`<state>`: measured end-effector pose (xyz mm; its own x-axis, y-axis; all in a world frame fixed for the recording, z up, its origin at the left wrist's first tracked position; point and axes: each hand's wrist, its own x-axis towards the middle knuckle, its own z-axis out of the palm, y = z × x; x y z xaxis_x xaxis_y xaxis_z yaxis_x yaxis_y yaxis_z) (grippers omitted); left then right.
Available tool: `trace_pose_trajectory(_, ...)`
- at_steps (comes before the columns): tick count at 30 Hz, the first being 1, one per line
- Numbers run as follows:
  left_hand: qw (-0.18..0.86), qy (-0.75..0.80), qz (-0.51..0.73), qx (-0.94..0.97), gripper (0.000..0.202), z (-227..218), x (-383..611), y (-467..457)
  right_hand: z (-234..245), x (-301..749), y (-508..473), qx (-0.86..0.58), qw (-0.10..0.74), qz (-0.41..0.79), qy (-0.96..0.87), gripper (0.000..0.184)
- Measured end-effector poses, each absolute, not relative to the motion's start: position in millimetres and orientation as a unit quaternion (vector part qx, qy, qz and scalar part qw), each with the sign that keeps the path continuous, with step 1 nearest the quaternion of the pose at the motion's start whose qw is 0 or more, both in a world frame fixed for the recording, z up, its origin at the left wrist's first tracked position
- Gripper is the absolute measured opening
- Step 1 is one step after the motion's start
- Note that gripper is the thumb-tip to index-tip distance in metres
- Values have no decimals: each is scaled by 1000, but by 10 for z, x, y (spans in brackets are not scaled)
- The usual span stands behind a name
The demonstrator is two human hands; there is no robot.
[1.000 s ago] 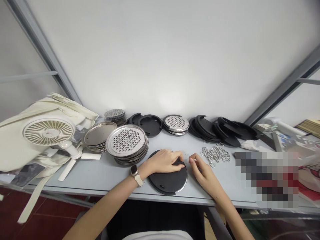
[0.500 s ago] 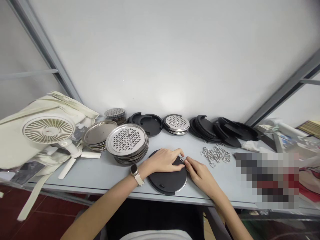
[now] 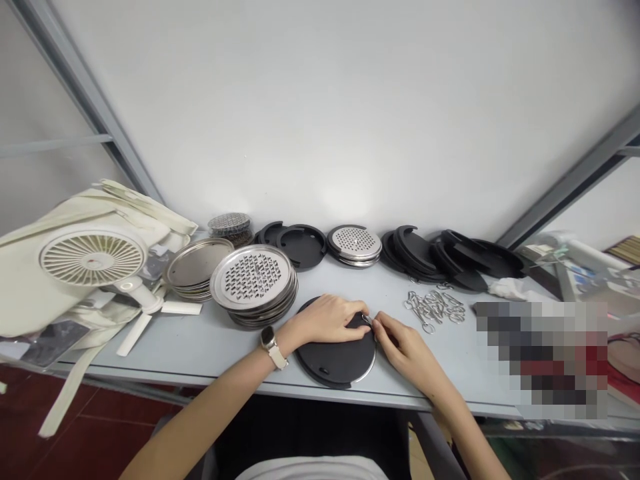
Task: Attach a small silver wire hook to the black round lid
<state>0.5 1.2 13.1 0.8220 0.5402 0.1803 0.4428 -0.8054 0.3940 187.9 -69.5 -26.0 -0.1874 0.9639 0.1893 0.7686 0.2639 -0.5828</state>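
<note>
A black round plate (image 3: 333,363) with a raised partial rim lies on the table in front of me; a strip of silvery metal edge shows along its right side. My left hand (image 3: 333,320) rests flat on top of it, thumb and index finger apart on either side of a small hole near the right rim. At that spot my right hand (image 3: 395,337) pinches a small metal wire clip (image 3: 367,320), partly hidden by the fingertips. Several similar wire clips (image 3: 435,307) lie in a loose pile to the right.
Behind my left forearm stand stacks of metal grater discs (image 3: 255,277) and plain metal discs (image 3: 197,263). More black round plates (image 3: 415,253) and a perforated disc (image 3: 356,241) line the wall. A white fan (image 3: 95,259) and cream bag (image 3: 95,207) occupy the left; a blurred patch covers the right.
My right fingers have shifted slightly, and the clip between them now lies at a different angle by the plate's rim. The left hand stays nearly in place. The whole view has moved a little.
</note>
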Motion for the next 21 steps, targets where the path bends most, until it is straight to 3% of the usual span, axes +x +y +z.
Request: trace_pose_trajectory(21, 168, 254, 141, 942, 29, 101, 2, 19, -274, 1904, -700, -570, 257, 189, -757, 26)
